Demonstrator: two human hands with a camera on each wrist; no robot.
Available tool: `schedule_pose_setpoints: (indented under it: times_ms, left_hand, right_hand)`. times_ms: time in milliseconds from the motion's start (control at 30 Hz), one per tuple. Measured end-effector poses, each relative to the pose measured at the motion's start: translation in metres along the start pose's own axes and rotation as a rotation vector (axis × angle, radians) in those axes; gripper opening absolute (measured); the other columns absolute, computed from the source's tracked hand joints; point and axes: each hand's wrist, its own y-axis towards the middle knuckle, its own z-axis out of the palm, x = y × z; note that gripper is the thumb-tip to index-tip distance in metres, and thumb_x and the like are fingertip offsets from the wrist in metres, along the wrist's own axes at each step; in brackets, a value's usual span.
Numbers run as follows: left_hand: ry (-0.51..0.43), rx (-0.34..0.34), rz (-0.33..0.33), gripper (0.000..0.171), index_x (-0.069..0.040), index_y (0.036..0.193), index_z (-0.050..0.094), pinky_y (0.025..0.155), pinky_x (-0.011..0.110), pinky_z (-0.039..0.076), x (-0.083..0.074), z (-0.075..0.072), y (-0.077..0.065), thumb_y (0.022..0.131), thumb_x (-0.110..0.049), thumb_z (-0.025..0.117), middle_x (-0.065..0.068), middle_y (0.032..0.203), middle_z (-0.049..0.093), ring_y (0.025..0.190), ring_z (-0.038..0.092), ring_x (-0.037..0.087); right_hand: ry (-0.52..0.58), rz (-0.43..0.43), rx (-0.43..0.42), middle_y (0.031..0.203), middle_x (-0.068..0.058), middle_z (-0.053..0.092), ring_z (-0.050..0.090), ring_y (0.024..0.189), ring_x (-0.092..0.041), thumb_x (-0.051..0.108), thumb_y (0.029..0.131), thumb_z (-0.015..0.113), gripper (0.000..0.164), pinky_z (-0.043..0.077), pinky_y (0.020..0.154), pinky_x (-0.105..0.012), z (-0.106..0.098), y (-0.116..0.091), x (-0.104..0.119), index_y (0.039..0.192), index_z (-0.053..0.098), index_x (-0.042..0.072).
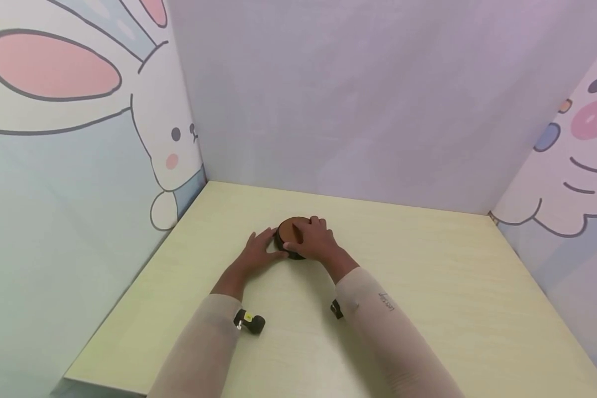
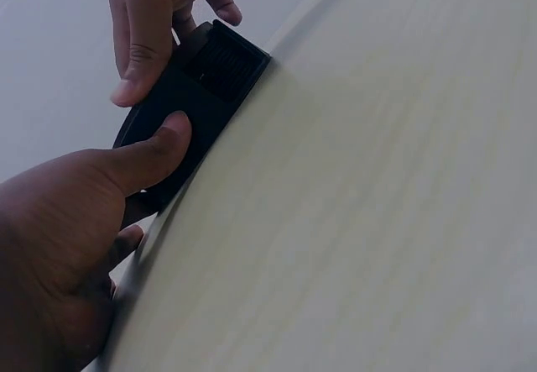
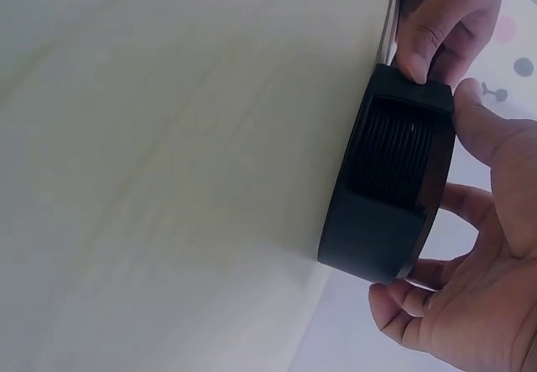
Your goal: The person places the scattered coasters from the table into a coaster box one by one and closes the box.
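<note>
A round black coaster holder (image 1: 288, 231) with a brown top stands on the table in the head view. Through a cutout in its side, a stack of thin black coasters (image 3: 393, 155) shows in the right wrist view. My left hand (image 1: 257, 253) holds the holder's left side, its thumb (image 2: 174, 137) on the black wall and its other fingers partly hidden behind. Over the top reaches my right hand (image 1: 318, 241), thumb at the near rim and several fingertips (image 3: 388, 305) at the far side.
The pale wooden table (image 1: 428, 287) is bounded by a plain back wall (image 1: 348, 99) and side walls with cartoon animals. A black wrist camera (image 1: 251, 321) sticks out from the left sleeve (image 1: 199, 342); another shows beside the right sleeve (image 1: 388, 331).
</note>
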Motion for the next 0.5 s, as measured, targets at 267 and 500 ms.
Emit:
schedule_pose_setpoints:
  times_ms: [267, 500]
  left_hand:
    - [0.030, 0.013, -0.001, 0.092, -0.011, 0.172, 0.033, 0.142, 0.062, -0.001, 0.0033, 0.0003, 0.0000, 0.101, -0.051, 0.076, 0.014, 0.179, 0.036, 0.171, 0.023, 0.038]
    - [0.032, 0.016, -0.005, 0.092, -0.012, 0.173, 0.033, 0.142, 0.062, -0.001, 0.0033, 0.0001, -0.0010, 0.101, -0.052, 0.075, 0.014, 0.179, 0.034, 0.171, 0.022, 0.038]
  right_hand:
    - [0.009, -0.004, 0.017, 0.159, -0.027, 0.049, 0.046, 0.145, -0.047, 0.058, 0.103, 0.071, 0.075, 0.047, 0.115, -0.072, -0.0009, -0.0023, -0.0013, 0.165, 0.049, 0.023]
    - [-0.015, 0.006, 0.008, 0.162, -0.026, 0.049, 0.047, 0.147, -0.047, 0.062, 0.103, 0.068, 0.082, 0.044, 0.118, -0.072, 0.0015, -0.0033, -0.0036, 0.167, 0.045, 0.017]
